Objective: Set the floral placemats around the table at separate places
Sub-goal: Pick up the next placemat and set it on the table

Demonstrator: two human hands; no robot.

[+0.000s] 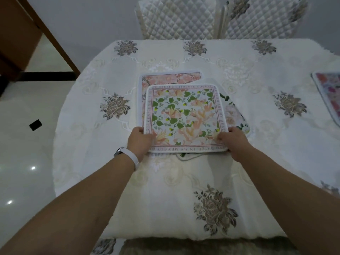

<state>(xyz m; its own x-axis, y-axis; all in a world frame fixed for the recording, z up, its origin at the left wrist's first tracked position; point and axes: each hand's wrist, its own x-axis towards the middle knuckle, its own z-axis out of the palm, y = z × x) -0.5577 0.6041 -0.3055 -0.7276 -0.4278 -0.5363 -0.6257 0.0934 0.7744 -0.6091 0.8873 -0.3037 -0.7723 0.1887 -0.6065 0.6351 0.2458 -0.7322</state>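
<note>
Our left grip [139,140] pinches top placemat [184,115] at 7 o'clock corner, right grip [234,142] at 5 o'clock corner, thumbs on top. It lies over pink placemat [165,78] and white placemat [236,116], mid table [165,196]. Bright placemat [329,94] at 3 o'clock edge, well apart.

Two quilted chairs [176,17] against a grey wall [82,19] — glossy white floor [22,100] (light spots reflected).

One wide-angle head-worn view looks forward and down along both forearms, close over the cream embroidered cloth-covered bench [184,192], centred on the square white floral fabric placemat [185,116] between left hand [139,142] and right hand [234,142].
</note>
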